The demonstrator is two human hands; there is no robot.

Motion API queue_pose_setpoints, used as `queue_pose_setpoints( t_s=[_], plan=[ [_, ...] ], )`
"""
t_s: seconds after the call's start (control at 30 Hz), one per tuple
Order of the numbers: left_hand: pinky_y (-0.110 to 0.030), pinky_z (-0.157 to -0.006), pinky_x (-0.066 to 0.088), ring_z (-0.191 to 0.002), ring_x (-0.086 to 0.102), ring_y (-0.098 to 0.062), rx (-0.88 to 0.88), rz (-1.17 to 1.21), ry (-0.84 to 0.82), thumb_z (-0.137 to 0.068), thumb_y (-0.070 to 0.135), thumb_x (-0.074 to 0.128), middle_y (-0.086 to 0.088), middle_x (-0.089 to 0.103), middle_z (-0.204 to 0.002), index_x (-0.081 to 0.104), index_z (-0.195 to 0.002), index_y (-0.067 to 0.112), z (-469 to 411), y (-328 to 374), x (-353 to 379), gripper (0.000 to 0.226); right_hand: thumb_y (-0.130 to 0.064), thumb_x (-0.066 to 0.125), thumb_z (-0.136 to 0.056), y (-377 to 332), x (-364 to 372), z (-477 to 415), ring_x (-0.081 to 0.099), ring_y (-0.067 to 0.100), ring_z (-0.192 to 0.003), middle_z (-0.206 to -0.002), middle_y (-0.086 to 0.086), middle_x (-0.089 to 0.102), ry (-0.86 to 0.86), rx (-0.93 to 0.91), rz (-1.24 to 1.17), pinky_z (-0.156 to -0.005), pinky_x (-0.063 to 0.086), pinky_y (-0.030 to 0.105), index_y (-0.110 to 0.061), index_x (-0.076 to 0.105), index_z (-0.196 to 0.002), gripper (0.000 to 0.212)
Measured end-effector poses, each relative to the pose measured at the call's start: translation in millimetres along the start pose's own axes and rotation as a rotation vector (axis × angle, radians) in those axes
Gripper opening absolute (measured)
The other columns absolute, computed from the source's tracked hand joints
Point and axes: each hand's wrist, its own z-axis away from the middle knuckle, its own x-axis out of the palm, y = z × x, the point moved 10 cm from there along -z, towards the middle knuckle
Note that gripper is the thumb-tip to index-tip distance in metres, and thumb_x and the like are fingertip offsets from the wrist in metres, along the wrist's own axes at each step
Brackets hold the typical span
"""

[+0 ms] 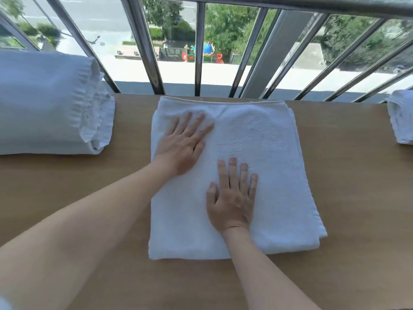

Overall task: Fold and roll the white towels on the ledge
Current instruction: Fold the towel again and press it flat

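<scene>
Folded white towel lies mid-ledge, far edge at the railing. Left hand & right hand both flat, fingers spread, pressing it, holding nothing. Smooth outward w/ even pressure, then roll tight from near edge. Rolled towel left, another towel right; bare ledge btwn for moving.

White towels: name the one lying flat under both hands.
The folded white towel in the middle; the rolled white bundle at left and small white towel at right lie untouched.
</scene>
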Motion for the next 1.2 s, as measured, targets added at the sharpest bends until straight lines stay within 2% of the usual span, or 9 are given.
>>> queue_pose_setpoints(
  t_s=[0.2, 0.4, 0.5, 0.7, 0.8, 0.9, 0.97, 1.07, 1.2],
  plan=[
    [-0.04, -0.126, -0.002, -0.155, 0.004, -0.023, -0.138, -0.008, 0.025, -0.101, 0.05, 0.007, -0.001, 0.014, -0.168, 0.017, -0.159, 0.033, -51.9, -35.6, -19.3, 0.061, -0.041, 0.042, -0.094, -0.5, -1.0, -2.7, 0.019, 0.032, -0.151, -0.162, 0.005, 0.028, 0.018, -0.009, 0.009, -0.12, 0.015, 0.058, -0.022, 0.038, -0.153, 0.062],
    [-0.039, -0.123, -0.014, -0.154, -0.014, -0.023, -0.094, 0.047, 0.006, -0.105, 0.046, 0.014, 0.0, -0.007, -0.169, 0.001, -0.161, 0.029, -21.4, 2.7, -8.7, 0.06, -0.035, 0.044, -0.094, -1.5, -4.8, -3.1, 0.021, 0.031, -0.151, -0.162, 0.004, 0.03, 0.069, -0.006, -0.012, -0.119, 0.018, 0.059, -0.022, 0.04, -0.152, 0.059],
    [-0.04, -0.123, -0.013, -0.155, -0.009, -0.024, -0.029, 0.055, 0.005, -0.104, 0.044, 0.018, -0.001, -0.003, -0.169, 0.007, -0.161, 0.027, 31.2, 44.2, 8.7, 0.061, -0.033, 0.041, -0.097, 0.3, -2.5, -3.4, 0.02, 0.031, -0.151, -0.162, 0.004, 0.029, 0.081, -0.007, -0.012, -0.119, 0.018, 0.058, -0.023, 0.039, -0.152, 0.056],
    [-0.038, -0.122, -0.017, -0.152, -0.022, -0.018, -0.171, 0.026, 0.006, -0.103, 0.047, 0.006, 0.003, -0.015, -0.166, -0.006, -0.159, 0.028, 116.1, 54.0, 34.3, 0.06, -0.032, 0.035, -0.097, 1.8, 1.5, -4.0, 0.025, 0.031, -0.149, -0.16, 0.004, 0.034, 0.037, 0.014, -0.027, -0.12, 0.017, 0.057, -0.026, 0.04, -0.152, 0.055],
    [-0.041, -0.124, -0.012, -0.153, -0.018, -0.02, -0.204, 0.012, 0.006, -0.103, 0.048, 0.006, 0.002, -0.014, -0.167, -0.007, -0.159, 0.026, 144.0, 57.6, 39.1, 0.061, -0.033, 0.034, -0.098, 0.6, -1.7, -2.7, 0.024, 0.03, -0.15, -0.16, 0.003, 0.033, -0.001, 0.031, -0.045, -0.12, 0.016, 0.057, -0.027, 0.038, -0.152, 0.055],
    [-0.042, -0.124, -0.008, -0.154, -0.015, -0.021, -0.237, -0.001, 0.007, -0.104, 0.049, 0.009, 0.0, -0.011, -0.168, -0.005, -0.16, 0.024, 164.2, 59.3, 41.8, 0.063, -0.038, 0.027, -0.1, 1.3, 0.7, 2.5, 0.011, 0.027, -0.153, -0.165, 0.001, 0.02, -0.106, 0.018, -0.051, -0.122, 0.007, 0.055, -0.028, 0.025, -0.157, 0.057],
    [-0.042, -0.125, -0.006, -0.155, -0.011, -0.021, -0.243, 0.0, 0.021, -0.104, 0.05, 0.014, 0.001, -0.007, -0.168, 0.0, -0.161, 0.024, 169.8, 58.8, 40.4, 0.064, -0.046, 0.021, -0.101, 2.7, 6.0, 14.1, -0.004, 0.025, -0.154, -0.167, 0.0, 0.004, -0.204, -0.114, -0.017, -0.123, -0.002, 0.052, -0.028, 0.012, -0.16, 0.062],
    [-0.042, -0.125, -0.005, -0.155, -0.01, -0.02, -0.242, -0.014, 0.039, -0.103, 0.051, 0.017, 0.003, -0.008, -0.168, 0.0, -0.161, 0.025, 171.7, 58.0, 39.1, 0.066, -0.053, 0.021, -0.101, 31.1, 4.0, 38.9, -0.009, 0.019, -0.154, -0.167, -0.004, -0.005, -0.279, -0.314, 0.034, -0.123, -0.004, 0.047, -0.034, 0.004, -0.159, 0.064],
    [-0.043, -0.126, 0.0, -0.156, -0.001, -0.024, -0.242, -0.042, 0.058, -0.102, 0.048, 0.02, -0.002, 0.001, -0.169, 0.007, -0.162, 0.024, 175.2, 60.8, 38.2, 0.066, -0.056, 0.01, -0.099, 105.9, -7.9, 48.3, -0.02, 0.012, -0.151, -0.166, -0.009, -0.016, -0.33, -0.178, 0.118, -0.123, -0.009, 0.043, -0.039, -0.01, -0.157, 0.063]
  ],
)
